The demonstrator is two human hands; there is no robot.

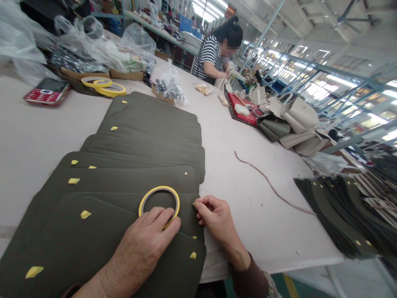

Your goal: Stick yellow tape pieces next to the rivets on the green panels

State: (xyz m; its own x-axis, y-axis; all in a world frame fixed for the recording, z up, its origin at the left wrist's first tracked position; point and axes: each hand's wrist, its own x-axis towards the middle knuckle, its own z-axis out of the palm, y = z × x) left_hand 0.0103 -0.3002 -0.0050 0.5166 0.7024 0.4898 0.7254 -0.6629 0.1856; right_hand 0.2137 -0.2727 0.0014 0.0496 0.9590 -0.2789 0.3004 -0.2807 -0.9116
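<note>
Tape roll (159,205) lies under flat left hand (149,236).

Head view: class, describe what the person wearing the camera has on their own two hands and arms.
Both the left hand and the right hand are bare: no gloves or rings show. The right wrist wears a dark brown sleeve cuff; the left forearm is uncovered almost to the frame edge.

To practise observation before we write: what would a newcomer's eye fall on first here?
A fan of dark olive panels with yellow tags covers the table's left-centre. At its near end the left hand holds a yellow tape roll, the right hand beside it at a panel's edge. A person in a striped top works at the far end.
</note>
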